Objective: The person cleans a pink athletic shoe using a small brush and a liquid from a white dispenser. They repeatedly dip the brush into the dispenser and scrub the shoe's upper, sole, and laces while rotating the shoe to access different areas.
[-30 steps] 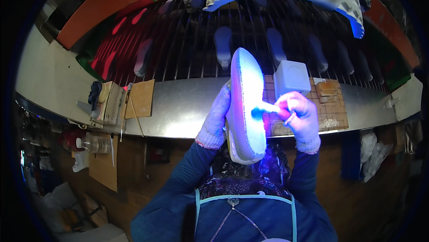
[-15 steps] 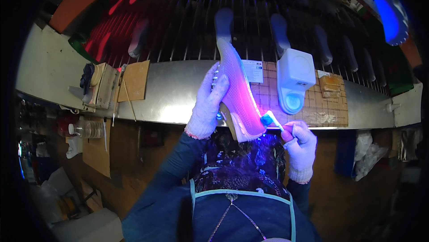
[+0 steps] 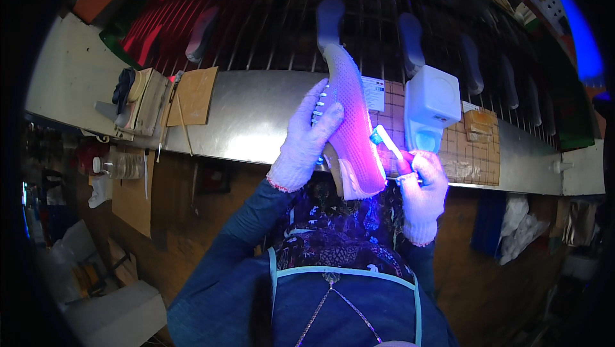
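My left hand (image 3: 306,139), in a white knit glove, is closed on a mesh shoe upper (image 3: 353,107) along its laced side. The upper is tilted, toe pointing away from me and heel toward me, and glows pink and violet under the coloured light. In my gloved right hand (image 3: 424,187) is a small toothbrush-like brush (image 3: 389,142) with a white neck and bluish bristles. Its bristles are at the upper's lower right edge, above the heel. Just beyond that hand stands a white dispenser (image 3: 435,97) with a cup-like base, partly hidden.
Beyond the metal ledge (image 3: 237,113), several shoe soles (image 3: 330,24) lie on a rack of bars (image 3: 269,33). A cardboard mat (image 3: 471,161) bears a yellowish block (image 3: 479,126). To the left are a wooden board (image 3: 195,94), thin sticks (image 3: 184,126) and a plastic bottle (image 3: 125,166).
The brush has moved up along the upper's right edge, away from the heel end. Both hands and the upper have shifted slightly in view, the upper to the right.
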Demonstrator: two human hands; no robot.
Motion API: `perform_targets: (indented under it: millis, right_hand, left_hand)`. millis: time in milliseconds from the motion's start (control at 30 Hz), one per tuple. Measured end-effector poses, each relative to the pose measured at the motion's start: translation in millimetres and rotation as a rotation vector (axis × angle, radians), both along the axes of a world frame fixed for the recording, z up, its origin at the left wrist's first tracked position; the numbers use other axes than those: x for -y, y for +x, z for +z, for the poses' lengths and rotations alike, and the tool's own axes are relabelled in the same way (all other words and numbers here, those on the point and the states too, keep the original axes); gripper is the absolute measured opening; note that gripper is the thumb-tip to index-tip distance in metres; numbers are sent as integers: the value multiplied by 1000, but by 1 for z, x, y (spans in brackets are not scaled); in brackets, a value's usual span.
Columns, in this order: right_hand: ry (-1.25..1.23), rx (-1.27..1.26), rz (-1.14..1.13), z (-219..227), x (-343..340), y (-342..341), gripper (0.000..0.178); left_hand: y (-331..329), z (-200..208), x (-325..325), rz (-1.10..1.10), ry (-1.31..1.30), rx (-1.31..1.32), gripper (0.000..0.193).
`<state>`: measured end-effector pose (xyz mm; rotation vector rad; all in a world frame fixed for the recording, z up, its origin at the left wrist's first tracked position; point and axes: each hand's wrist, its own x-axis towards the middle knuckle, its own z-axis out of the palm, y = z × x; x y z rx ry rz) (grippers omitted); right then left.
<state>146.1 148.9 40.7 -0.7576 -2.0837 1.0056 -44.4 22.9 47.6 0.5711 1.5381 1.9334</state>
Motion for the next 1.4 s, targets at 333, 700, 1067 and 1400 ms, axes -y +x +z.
perform_targets:
  millis: [333, 700, 1067, 1400]
  right_hand:
    - [6, -106, -39, 0, -20, -23, 18]
    - [-33, -33, 59, -3, -30, -2, 17]
    - [95, -26, 159, -7, -35, 4, 17]
    - [219, -49, 148, 0, -38, 2, 17]
  left_hand:
    - [2, 5, -4, -36, 40, -42, 71]
    - [-15, 15, -15, -28, 116, 2, 74]
    - [-41, 17, -15, 11, 94, -81, 70]
    - [-58, 17, -18, 5, 38, -63, 68]
